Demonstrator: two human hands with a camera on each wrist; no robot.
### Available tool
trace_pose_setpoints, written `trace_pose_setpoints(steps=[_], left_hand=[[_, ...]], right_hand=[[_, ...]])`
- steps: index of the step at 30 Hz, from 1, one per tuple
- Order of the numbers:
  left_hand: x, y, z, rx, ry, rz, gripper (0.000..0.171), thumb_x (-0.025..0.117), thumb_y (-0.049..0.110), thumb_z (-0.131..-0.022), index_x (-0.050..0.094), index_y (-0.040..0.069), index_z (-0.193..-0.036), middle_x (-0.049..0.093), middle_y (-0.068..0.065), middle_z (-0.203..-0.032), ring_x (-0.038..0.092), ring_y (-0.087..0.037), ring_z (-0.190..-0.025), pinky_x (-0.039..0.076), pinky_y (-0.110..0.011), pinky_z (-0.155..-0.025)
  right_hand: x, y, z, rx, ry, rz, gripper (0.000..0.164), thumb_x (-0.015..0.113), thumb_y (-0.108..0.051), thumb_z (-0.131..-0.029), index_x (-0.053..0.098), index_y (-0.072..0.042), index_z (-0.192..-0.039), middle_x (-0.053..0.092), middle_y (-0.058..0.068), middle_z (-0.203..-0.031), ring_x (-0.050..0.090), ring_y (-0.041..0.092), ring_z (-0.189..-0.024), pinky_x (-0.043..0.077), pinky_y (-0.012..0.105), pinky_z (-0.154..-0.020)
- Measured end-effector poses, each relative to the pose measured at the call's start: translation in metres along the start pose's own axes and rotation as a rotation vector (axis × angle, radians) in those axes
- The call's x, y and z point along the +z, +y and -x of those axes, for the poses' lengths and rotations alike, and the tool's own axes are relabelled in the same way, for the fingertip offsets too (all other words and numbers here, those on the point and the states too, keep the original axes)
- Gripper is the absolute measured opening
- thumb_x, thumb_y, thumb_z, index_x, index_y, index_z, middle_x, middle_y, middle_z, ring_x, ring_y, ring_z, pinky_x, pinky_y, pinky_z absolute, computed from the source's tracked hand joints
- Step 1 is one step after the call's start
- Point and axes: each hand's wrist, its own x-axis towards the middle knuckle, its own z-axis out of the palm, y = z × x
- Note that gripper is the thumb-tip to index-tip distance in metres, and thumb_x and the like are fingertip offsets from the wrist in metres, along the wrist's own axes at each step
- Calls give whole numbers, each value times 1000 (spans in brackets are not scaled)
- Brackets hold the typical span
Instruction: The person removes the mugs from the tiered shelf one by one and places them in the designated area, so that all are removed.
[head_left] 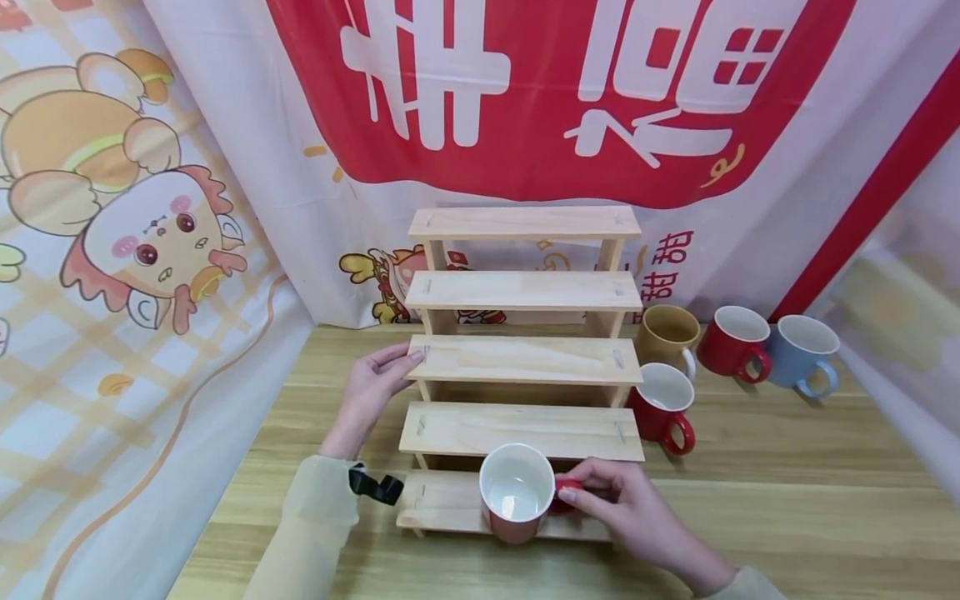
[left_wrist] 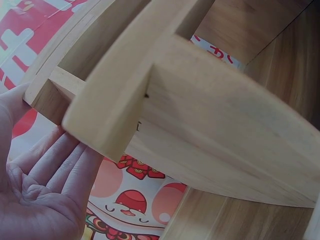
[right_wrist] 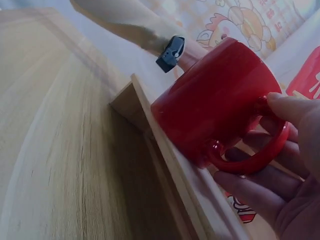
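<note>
A red mug (head_left: 516,518) with a white inside is upright at the lowest step of a five-step wooden stepped shelf (head_left: 517,429). My right hand (head_left: 628,510) holds it by its handle, thumb on top. In the right wrist view the red mug (right_wrist: 220,95) has its base at the front board, and the fingers of my right hand (right_wrist: 295,195) pass by the handle loop. My left hand (head_left: 375,385) grips the left end of the middle step. From the left wrist, my left hand (left_wrist: 50,185) shows its thumb and fingers at the board's end.
Right of the shelf stand a brown mug (head_left: 669,332), another red mug (head_left: 660,407), a third red mug (head_left: 731,342) and a light blue mug (head_left: 801,352). All rest on the wood-grain table (head_left: 765,467). A printed cloth (head_left: 225,75) hangs behind and left.
</note>
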Motion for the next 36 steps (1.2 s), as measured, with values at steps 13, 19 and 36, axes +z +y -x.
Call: trace_pose_setpoints(steps=[13,19,36], left_hand=[[0,3,0,2,-7,-12,65,78,35,-92,57,-4,-138,65,-21,-130,67,-23,-111,57,-32,-93],[0,3,0,-2,-14,-3,62,77,34,-94,57,-4,-139,64,-22,-131,68,-21,-110,56,-32,-94],[-2,1,0,-6,-4,-29,70,81,42,-88,58,-2,-138,66,-17,-128,67,-24,-112,58,-32,-92]], right_hand=[[-7,-8,6,-154,68,20,8,72,-7,-96,74,-8,-104,76,4,-97,72,24,-81,63,32,-72],[-24,-23,16,-191,129,29,12,70,3,-94,74,-5,-102,75,7,-95,73,26,-79,64,35,-70],[-96,-42,48,-203,542,143,17,65,20,-89,70,10,-102,77,5,-91,73,11,-75,61,24,-67]])
